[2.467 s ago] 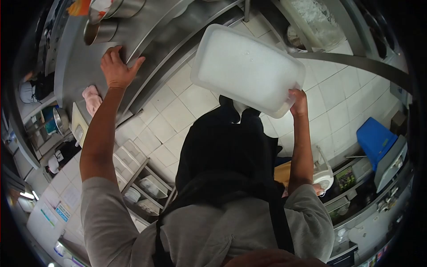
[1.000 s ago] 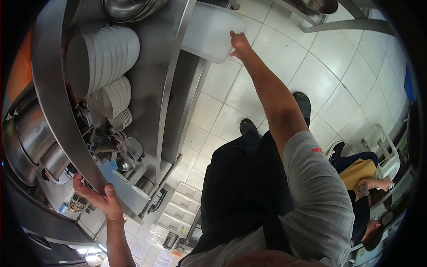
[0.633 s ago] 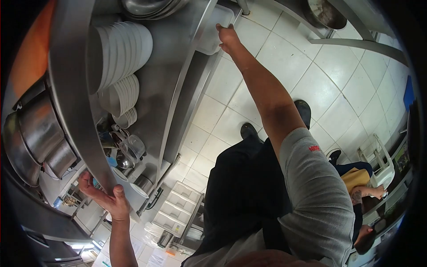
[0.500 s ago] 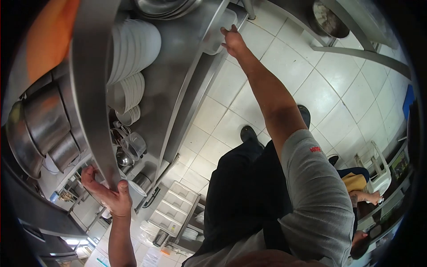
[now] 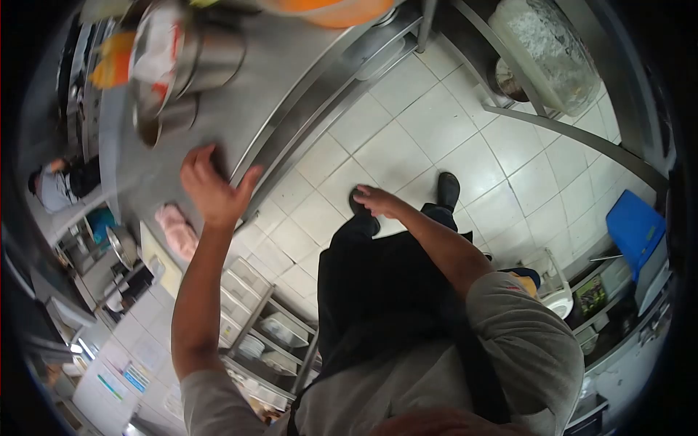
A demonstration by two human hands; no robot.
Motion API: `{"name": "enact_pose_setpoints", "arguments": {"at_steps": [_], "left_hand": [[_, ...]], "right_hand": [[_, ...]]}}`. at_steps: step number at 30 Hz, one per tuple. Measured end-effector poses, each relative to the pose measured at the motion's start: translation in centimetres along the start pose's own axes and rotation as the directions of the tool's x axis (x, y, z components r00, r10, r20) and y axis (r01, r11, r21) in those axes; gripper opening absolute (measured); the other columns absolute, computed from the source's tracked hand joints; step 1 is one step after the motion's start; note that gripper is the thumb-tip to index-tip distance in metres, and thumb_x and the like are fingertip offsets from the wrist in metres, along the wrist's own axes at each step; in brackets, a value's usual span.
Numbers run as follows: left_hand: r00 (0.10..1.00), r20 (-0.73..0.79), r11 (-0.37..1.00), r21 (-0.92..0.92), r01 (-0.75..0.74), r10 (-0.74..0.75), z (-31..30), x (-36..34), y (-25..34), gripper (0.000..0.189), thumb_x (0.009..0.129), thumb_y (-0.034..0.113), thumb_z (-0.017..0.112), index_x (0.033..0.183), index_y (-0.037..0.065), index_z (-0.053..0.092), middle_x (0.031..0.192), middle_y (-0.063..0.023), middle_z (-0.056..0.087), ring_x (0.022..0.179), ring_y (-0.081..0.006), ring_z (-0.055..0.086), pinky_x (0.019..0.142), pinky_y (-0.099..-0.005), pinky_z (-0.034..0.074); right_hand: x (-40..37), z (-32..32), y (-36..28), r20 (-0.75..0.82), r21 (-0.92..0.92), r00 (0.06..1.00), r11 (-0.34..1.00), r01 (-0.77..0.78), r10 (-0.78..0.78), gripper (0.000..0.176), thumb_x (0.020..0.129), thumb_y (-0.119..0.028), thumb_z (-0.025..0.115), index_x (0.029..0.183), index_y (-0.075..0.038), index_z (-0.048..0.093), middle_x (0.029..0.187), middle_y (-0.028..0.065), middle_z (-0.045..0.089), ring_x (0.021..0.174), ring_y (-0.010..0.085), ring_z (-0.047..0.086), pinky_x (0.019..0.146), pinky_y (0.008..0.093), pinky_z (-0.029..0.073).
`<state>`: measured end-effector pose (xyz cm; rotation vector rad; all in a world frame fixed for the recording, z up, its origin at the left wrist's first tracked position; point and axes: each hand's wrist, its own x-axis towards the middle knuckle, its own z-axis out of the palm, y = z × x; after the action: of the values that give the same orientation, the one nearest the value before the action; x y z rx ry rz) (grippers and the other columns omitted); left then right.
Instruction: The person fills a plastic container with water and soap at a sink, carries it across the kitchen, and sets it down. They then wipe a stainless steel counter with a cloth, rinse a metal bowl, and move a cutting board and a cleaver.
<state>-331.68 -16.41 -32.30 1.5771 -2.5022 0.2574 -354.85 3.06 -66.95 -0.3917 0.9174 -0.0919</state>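
Note:
My left hand [image 5: 218,187] is over the edge of the steel counter [image 5: 251,94], fingers spread and nothing in it. My right hand [image 5: 380,201] hangs in front of my body above the tiled floor, its fingers apart and empty. Metal pots [image 5: 207,54] stand on the counter beyond my left hand, one with white and red contents. Nearer, at the counter's end, lies a pink cloth-like item [image 5: 177,231]. Below the counter top, a clear plastic container [image 5: 381,58] sits on the lower shelf.
An orange bowl [image 5: 334,10] is at the counter's far side. Racks with a large plastic container [image 5: 549,54] stand at the right, near a blue panel [image 5: 635,229]. Another person [image 5: 64,185] is at the far left. White trays [image 5: 240,294] are near my left arm.
My right hand has come away from the container and back toward my body. My left hand has let go of the shelf edge and moved up over the counter. The view has risen above the counter top.

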Motion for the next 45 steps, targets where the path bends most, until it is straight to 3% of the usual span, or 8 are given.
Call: {"name": "enact_pose_setpoints", "arguments": {"at_steps": [11, 20, 23, 25, 26, 30, 36, 45], "left_hand": [[0.985, -0.080, 0.975, -0.173, 0.140, -0.155, -1.9, -2.3, -1.7, 0.082, 0.074, 0.069, 0.079, 0.125, 0.008, 0.060, 0.128, -0.0128, 0.055, 0.122, -0.0349, 0.048, 0.100, -0.0507, 0.037], [0.838, -0.331, 0.756, -0.640, 0.139, -0.434, -11.8, -19.1, -11.0, 0.055, 0.083, 0.018, 0.078, 0.132, 0.006, 0.057, 0.130, -0.0171, 0.056, 0.124, -0.0381, 0.052, 0.105, -0.0484, 0.042], [0.480, -0.361, 0.594, -0.593, 0.544, -0.800, -12.8, -32.7, -21.3, 0.055, 0.082, 0.008, 0.074, 0.134, 0.005, 0.055, 0.131, -0.0173, 0.055, 0.121, -0.0350, 0.054, 0.102, -0.0453, 0.046], [-0.100, -0.358, 0.239, -0.781, 0.577, -0.928, -10.7, -43.8, -29.0, 0.058, 0.088, 0.012, 0.076, 0.138, 0.000, 0.050, 0.131, -0.0143, 0.056, 0.118, -0.0265, 0.052, 0.101, -0.0422, 0.045], [-0.208, -0.505, 0.249, -0.692, 0.677, -0.838, -9.8, -49.8, -33.4, 0.056, 0.091, 0.014, 0.076, 0.137, -0.004, 0.051, 0.131, -0.0170, 0.056, 0.117, -0.0289, 0.051, 0.101, -0.0423, 0.044], [-0.198, -0.567, 0.172, -0.532, 0.829, -0.799, -14.1, -59.7, -43.6, 0.048, 0.090, 0.020, 0.069, 0.129, -0.006, 0.060, 0.125, -0.0231, 0.059, 0.113, -0.0369, 0.055, 0.102, -0.0445, 0.045], [-0.219, -0.047, -0.211, -0.143, 0.967, -0.975, -14.4, -63.4, -53.5, 0.047, 0.087, 0.037, 0.063, 0.128, 0.015, 0.072, 0.115, -0.0135, 0.076, 0.109, -0.0342, 0.072, 0.096, -0.0450, 0.055], [-0.081, 0.242, -0.059, 0.095, 0.994, -0.967, -17.3, -62.1, -58.1, 0.048, 0.080, 0.050, 0.075, 0.099, 0.007, 0.075, 0.107, -0.0190, 0.076, 0.106, -0.0355, 0.072, 0.093, -0.0453, 0.056]], "right_hand": [[-13.1, 8.6, -9.3, -0.006, -0.618, 0.992, 0.780, 0.097, -0.128, 0.068, 0.101, -0.046, 0.062, 0.154, -0.007, 0.046, 0.154, 0.0184, 0.052, 0.142, 0.0318, 0.049, 0.116, 0.0394, 0.039], [-13.4, 25.9, -15.2, 0.077, -0.980, 0.974, 0.165, 0.113, -0.213, 0.058, 0.099, -0.042, 0.064, 0.144, -0.007, 0.057, 0.146, 0.0227, 0.056, 0.135, 0.0385, 0.054, 0.114, 0.0419, 0.042], [-14.2, 36.6, -17.8, 0.169, -0.967, 0.954, 0.143, 0.208, -0.246, 0.050, 0.097, -0.033, 0.067, 0.140, -0.008, 0.061, 0.144, 0.0216, 0.058, 0.134, 0.0381, 0.055, 0.111, 0.0427, 0.046], [-13.9, 43.4, -19.7, 0.302, -0.947, 0.876, -0.016, 0.320, -0.376, 0.048, 0.095, -0.027, 0.070, 0.138, -0.007, 0.062, 0.142, 0.0202, 0.060, 0.132, 0.0375, 0.057, 0.109, 0.0418, 0.047], [-13.5, 46.5, -20.8, 0.432, -0.898, 0.756, -0.160, 0.409, -0.491, 0.047, 0.094, -0.022, 0.072, 0.137, -0.007, 0.063, 0.140, 0.0188, 0.061, 0.129, 0.0370, 0.059, 0.107, 0.0409, 0.049], [-8.4, 53.6, -26.4, 0.601, -0.799, 0.555, -0.449, 0.401, -0.575, 0.038, 0.092, -0.016, 0.072, 0.128, -0.005, 0.068, 0.137, 0.0183, 0.062, 0.129, 0.0394, 0.056, 0.109, 0.0428, 0.047], [0.3, 52.5, -29.5, 0.620, -0.780, 0.303, -0.612, 0.133, -0.724, 0.021, 0.084, -0.015, 0.073, 0.103, -0.007, 0.070, 0.099, 0.0125, 0.063, 0.093, 0.0347, 0.059, 0.082, 0.0457, 0.049], [2.3, 50.8, -30.3, 0.533, -0.846, 0.193, -0.523, 0.105, -0.824, 0.020, 0.081, -0.020, 0.073, 0.096, -0.008, 0.069, 0.093, 0.0119, 0.063, 0.089, 0.0345, 0.059, 0.078, 0.0454, 0.050]]}}
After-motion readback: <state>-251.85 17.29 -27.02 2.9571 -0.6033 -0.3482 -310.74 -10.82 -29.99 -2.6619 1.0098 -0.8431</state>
